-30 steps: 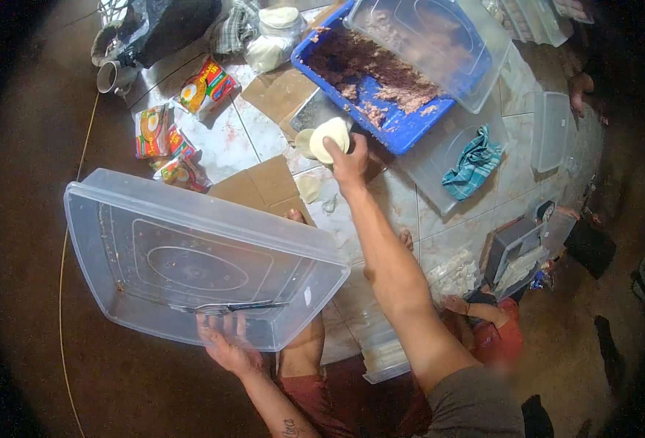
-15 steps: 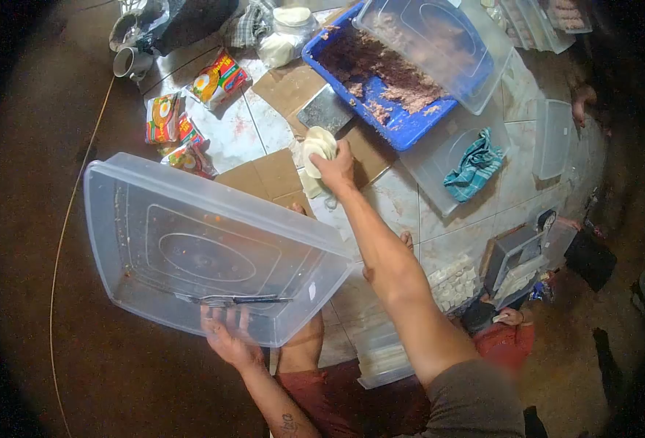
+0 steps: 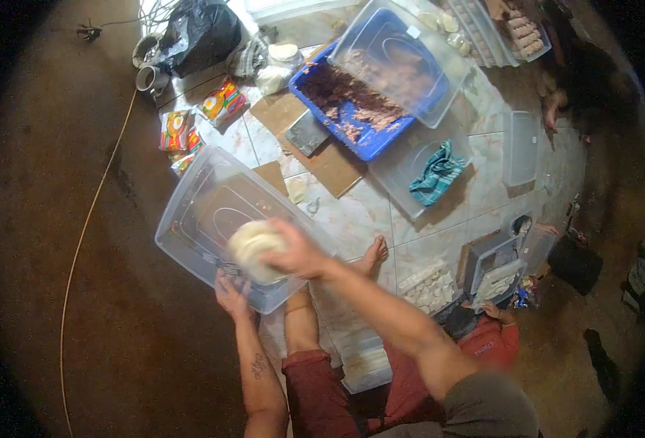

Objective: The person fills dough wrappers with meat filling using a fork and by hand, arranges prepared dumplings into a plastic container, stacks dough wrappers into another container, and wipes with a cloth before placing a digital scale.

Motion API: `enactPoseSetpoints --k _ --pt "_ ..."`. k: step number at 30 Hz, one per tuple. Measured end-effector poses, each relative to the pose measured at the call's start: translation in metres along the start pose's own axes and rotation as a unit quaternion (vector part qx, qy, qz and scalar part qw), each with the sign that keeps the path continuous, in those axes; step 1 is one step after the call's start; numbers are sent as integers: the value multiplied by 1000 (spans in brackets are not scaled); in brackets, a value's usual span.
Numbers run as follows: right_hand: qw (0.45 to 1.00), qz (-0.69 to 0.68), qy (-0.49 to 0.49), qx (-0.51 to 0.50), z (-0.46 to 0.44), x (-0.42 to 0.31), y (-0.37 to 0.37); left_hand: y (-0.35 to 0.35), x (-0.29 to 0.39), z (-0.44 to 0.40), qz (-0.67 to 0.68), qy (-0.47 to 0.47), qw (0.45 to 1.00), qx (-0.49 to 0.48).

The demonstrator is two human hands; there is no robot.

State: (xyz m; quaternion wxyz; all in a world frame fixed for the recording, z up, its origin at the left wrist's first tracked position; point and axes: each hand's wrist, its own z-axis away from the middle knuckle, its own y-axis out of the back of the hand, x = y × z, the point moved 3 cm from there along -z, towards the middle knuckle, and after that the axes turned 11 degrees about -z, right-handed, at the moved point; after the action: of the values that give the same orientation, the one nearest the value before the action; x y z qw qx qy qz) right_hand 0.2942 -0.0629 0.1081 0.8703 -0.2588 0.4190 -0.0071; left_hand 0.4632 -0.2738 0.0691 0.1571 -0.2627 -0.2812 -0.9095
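A stack of round, pale dough sheets is pinched in my right hand, over the opening of a clear plastic tub. Both the hand and the sheets are blurred by motion. My left hand grips the tub from its lower side, fingers against the wall. A dark-handled utensil, partly hidden, lies inside the tub near those fingers. Beyond, a blue tub with minced filling is partly covered by a clear lid. A grey metal block rests on cardboard beside it.
Noodle packets lie at the upper left near a cup. A teal checked cloth lies on a clear lid. At the lower right, a person in red is beside trays of white pieces. My foot is on the tiles.
My right hand has lifted the round sheets off the cardboard area and brought them down over the clear tub. The tub is tilted differently, and the view has shifted.
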Motion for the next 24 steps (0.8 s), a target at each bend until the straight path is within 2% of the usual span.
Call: enactPoseSetpoints --k 1,3,5,6,8,9,10,12,14,16,17,19,20,22,23,24 --pt "999 33 16 5 -9 7 -27 -1 11 0 -18 -39 999 -8" --pt "997 63 31 13 -17 8 -55 2 9 -7 -2 -54 998 -19" --pt "953 273 120 54 -17 -6 -72 3 24 3 32 -54 998 -26" --pt "953 271 122 54 -13 -21 -74 9 24 1 30 -55 998 -26" --pt "972 120 198 41 9 -64 -61 25 10 -5 15 -11 1000 8" --pt "970 121 201 66 20 -72 -43 27 6 -7 22 -12 1000 18" --pt "967 122 202 91 31 -78 -23 31 4 -6 21 -10 1000 18" --pt "953 57 164 248 34 -67 31 34 4 -9 -20 -6 1000 3" --pt "931 146 36 334 14 -27 90 30 8 -7 -8 -16 1000 1" --pt "912 273 42 303 -22 48 134 24 9 -9 4 -28 1000 -5" --pt "913 272 41 301 -41 77 144 23 7 -13 3 -34 999 -2" --pt "842 487 75 222 -79 120 140 19 4 -15 -3 -35 999 1" --pt "843 485 69 221 -96 132 139 15 6 -16 12 -38 999 11" --pt "792 589 63 145 -123 155 130 17 2 -20 18 -35 999 22" --pt "795 587 57 143 -131 170 130 19 -1 -22 15 -32 999 20" --pt "768 627 31 126 -136 185 131 22 -4 -23 12 -29 999 18"
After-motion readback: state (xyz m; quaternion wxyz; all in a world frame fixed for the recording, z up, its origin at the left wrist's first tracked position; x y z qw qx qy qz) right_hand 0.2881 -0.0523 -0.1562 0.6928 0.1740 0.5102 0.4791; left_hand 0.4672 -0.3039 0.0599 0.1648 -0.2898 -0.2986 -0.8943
